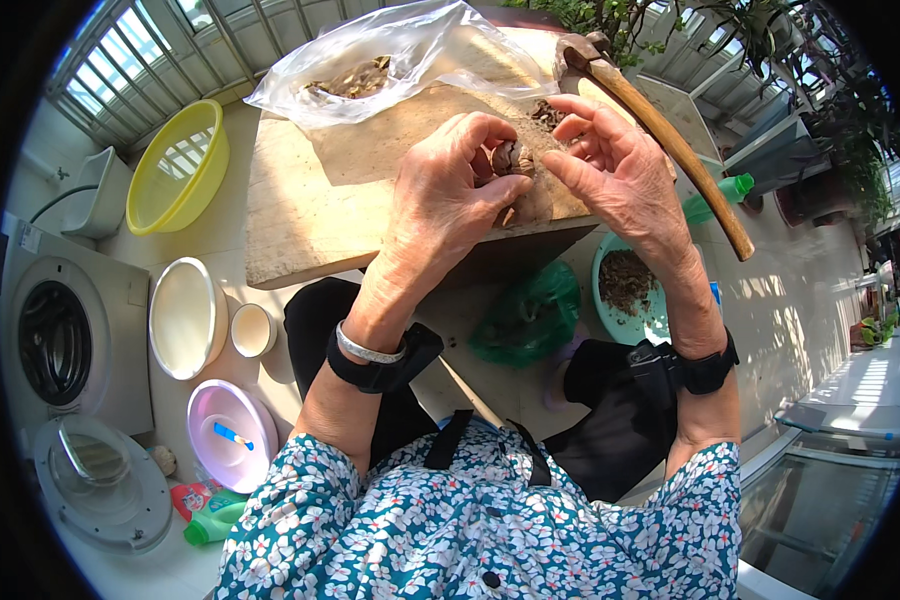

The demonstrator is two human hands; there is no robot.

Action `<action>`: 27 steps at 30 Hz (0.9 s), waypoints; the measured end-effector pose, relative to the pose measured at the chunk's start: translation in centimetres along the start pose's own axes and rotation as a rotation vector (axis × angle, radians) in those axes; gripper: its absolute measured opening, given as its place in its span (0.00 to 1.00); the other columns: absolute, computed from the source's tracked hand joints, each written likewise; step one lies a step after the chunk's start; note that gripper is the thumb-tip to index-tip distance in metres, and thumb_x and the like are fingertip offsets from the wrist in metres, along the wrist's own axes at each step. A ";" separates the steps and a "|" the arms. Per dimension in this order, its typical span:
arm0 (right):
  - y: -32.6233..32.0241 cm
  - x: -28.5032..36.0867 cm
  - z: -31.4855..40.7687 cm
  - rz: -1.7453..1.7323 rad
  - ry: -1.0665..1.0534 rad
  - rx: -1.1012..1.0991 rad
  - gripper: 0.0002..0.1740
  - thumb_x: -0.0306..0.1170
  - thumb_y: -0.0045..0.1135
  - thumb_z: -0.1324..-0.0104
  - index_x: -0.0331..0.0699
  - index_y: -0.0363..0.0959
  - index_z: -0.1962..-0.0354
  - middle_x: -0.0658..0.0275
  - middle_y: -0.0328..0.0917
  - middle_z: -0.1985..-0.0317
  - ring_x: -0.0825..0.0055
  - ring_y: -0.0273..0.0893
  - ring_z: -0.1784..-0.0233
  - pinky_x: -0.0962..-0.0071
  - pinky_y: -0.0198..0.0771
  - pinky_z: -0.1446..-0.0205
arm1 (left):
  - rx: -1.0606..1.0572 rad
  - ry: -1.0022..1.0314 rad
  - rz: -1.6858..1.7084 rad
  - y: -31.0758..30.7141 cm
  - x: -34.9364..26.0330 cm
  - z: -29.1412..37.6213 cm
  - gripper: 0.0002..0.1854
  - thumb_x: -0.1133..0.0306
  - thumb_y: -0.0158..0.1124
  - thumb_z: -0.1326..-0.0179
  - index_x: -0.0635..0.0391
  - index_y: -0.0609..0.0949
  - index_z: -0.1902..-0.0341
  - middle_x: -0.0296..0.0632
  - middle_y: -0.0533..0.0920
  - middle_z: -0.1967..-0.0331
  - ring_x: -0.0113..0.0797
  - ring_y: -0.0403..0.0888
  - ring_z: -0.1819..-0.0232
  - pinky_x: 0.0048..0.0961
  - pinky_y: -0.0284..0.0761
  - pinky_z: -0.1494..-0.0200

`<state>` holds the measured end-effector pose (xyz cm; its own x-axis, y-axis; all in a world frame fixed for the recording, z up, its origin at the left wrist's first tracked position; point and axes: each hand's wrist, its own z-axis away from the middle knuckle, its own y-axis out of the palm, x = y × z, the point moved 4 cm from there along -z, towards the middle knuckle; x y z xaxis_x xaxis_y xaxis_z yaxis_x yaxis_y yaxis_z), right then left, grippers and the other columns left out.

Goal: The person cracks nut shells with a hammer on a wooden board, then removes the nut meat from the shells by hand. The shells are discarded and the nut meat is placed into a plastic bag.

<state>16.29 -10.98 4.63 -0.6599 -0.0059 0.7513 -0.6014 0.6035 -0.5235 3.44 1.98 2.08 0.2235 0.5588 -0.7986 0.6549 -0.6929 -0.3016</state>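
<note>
My left hand holds a cracked brown walnut between thumb and fingers, above the near edge of a wooden board. Just right of the nut is my right hand, its thumb and fingers apart with nothing seen between them. Broken shell bits lie on the board behind the hands. A clear plastic bag with brown pieces inside rests on the board's far side. At the board's right side lies a hammer with a curved wooden handle; its metal head is at the far end.
Below the board are a green plastic bag and a turquoise basin holding brown debris. A green bottle lies at right. On the left stand a yellow basket, white and purple basins and an open-doored washing machine.
</note>
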 end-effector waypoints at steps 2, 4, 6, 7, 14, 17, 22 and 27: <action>2.4 0.1 -0.7 -0.108 0.052 0.057 0.28 0.37 0.70 0.40 0.37 0.72 0.45 0.62 0.76 0.65 0.80 0.78 0.68 0.80 0.77 0.66 | -0.004 0.009 0.045 0.1 0.0 -0.1 0.17 0.81 0.69 0.48 0.59 0.81 0.53 0.31 0.78 0.72 0.17 0.72 0.72 0.16 0.73 0.67; 3.1 0.1 -1.0 -0.234 0.060 0.112 0.20 0.29 0.66 0.37 0.35 0.73 0.48 0.66 0.77 0.66 0.85 0.77 0.66 0.83 0.77 0.64 | 0.019 -0.024 0.090 0.1 0.1 0.0 0.17 0.82 0.68 0.48 0.60 0.81 0.53 0.31 0.78 0.71 0.17 0.73 0.71 0.17 0.74 0.66; 3.3 -0.1 -1.1 -0.380 0.094 0.127 0.17 0.24 0.64 0.36 0.34 0.73 0.50 0.69 0.76 0.66 0.87 0.76 0.64 0.85 0.77 0.61 | 0.025 -0.011 0.086 0.0 0.0 0.0 0.17 0.83 0.66 0.48 0.60 0.80 0.52 0.32 0.80 0.70 0.18 0.76 0.69 0.17 0.77 0.63; 3.2 -0.1 -1.1 -0.422 0.101 0.129 0.16 0.23 0.63 0.36 0.34 0.73 0.50 0.69 0.76 0.66 0.88 0.76 0.63 0.86 0.77 0.60 | 0.040 -0.043 0.110 0.0 0.1 -0.1 0.17 0.84 0.66 0.47 0.60 0.80 0.52 0.32 0.80 0.70 0.19 0.77 0.68 0.17 0.77 0.63; 2.4 -0.4 -0.7 -0.540 0.273 0.194 0.15 0.25 0.59 0.33 0.34 0.73 0.48 0.66 0.80 0.58 0.85 0.77 0.60 0.85 0.74 0.55 | 0.097 -0.177 0.186 -0.2 -0.1 0.1 0.19 0.84 0.65 0.45 0.61 0.78 0.49 0.35 0.82 0.64 0.22 0.80 0.61 0.19 0.77 0.55; 2.2 -0.5 -0.3 -0.587 0.316 0.192 0.14 0.29 0.58 0.31 0.33 0.74 0.49 0.67 0.79 0.60 0.86 0.73 0.66 0.87 0.73 0.59 | 0.086 -0.195 0.160 -0.3 0.0 0.3 0.19 0.84 0.65 0.45 0.61 0.78 0.49 0.35 0.81 0.62 0.22 0.80 0.60 0.19 0.76 0.53; 2.3 -0.4 -0.1 -0.680 0.318 0.130 0.16 0.31 0.53 0.29 0.35 0.72 0.46 0.69 0.78 0.60 0.87 0.74 0.66 0.86 0.74 0.62 | -0.035 -0.201 0.158 -0.4 0.2 0.4 0.16 0.81 0.66 0.48 0.59 0.77 0.54 0.39 0.82 0.69 0.26 0.81 0.68 0.21 0.77 0.62; 2.1 -0.3 0.2 -0.749 0.353 0.161 0.18 0.32 0.47 0.27 0.33 0.68 0.42 0.65 0.78 0.55 0.84 0.77 0.60 0.83 0.75 0.55 | -0.063 -0.188 0.183 -0.6 -0.1 0.8 0.16 0.81 0.66 0.47 0.59 0.77 0.54 0.39 0.82 0.69 0.26 0.80 0.68 0.22 0.77 0.62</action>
<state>15.14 -9.88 3.22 0.1025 -0.0933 0.9903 -0.8985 0.4186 0.1324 2.49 2.02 1.91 0.2083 0.3279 -0.9215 0.6610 -0.7416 -0.1144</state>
